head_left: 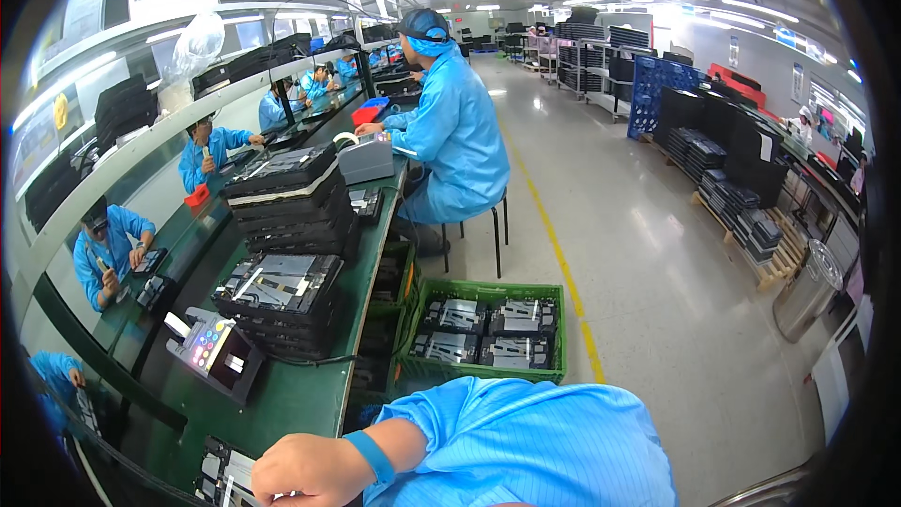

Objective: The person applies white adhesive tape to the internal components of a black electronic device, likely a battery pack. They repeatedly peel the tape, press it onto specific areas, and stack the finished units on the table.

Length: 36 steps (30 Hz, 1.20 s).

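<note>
Only one of my hands shows, at the bottom edge. I take it for my right hand [302,469]; it wears a blue wrist strap and comes out of a light blue sleeve. Its fingers are curled over the edge of a black and silver electronic part [221,477] that lies on the green workbench [300,394]. My left hand is out of the picture. Just beyond the hand stands a small black box with coloured buttons [218,349].
Stacks of black trays holding parts [282,296] [293,197] line the bench. A green crate of parts [488,330] sits on the floor. A person in a blue coat [452,136] sits on a stool ahead. Stacked black trays on pallets [741,197] stand across the aisle.
</note>
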{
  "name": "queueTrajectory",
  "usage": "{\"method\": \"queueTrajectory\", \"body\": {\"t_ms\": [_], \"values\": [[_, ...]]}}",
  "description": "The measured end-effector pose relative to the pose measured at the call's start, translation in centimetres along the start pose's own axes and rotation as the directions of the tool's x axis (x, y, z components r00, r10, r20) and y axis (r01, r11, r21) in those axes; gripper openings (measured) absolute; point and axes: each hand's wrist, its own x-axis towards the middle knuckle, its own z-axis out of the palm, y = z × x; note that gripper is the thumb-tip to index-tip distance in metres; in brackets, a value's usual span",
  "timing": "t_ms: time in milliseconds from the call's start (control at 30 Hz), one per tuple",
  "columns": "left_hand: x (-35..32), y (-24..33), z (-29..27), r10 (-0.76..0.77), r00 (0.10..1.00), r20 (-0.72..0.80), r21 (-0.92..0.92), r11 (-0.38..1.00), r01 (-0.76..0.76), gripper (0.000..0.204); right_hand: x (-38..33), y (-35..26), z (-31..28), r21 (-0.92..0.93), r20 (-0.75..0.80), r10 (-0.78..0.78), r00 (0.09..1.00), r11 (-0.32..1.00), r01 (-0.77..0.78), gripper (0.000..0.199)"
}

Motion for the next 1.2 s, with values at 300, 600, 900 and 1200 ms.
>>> {"method": "queueTrajectory", "body": {"t_ms": [300, 600, 900, 1200], "values": [[0.1, -3.6, 1.3, -0.113, 0.976, -0.186, -0.162, 0.983, 0.083, 0.024, -1.5, 5.4, 0.4, -0.182, -0.011, 0.394, 0.919, 0.903, -0.389, 0.025], [-0.4, -2.5, 2.8, -0.273, 0.955, -0.119, -0.342, 0.914, 0.218, 0.024, -5.1, 9.5, 1.6, -0.183, 0.114, 0.621, 0.775, 0.780, -0.598, 0.046], [-0.1, -1.3, 2.2, -0.430, 0.897, -0.102, -0.298, 0.874, 0.385, 0.038, -3.9, 11.1, 1.2, 0.020, 0.025, 0.831, 0.555, 0.555, -0.832, 0.031], [0.1, -0.7, 1.7, -0.510, 0.854, -0.104, -0.427, 0.799, 0.425, 0.033, -2.4, 18.3, -2.8, 0.512, -0.218, 0.948, 0.232, 0.313, -0.800, 0.026]]}}
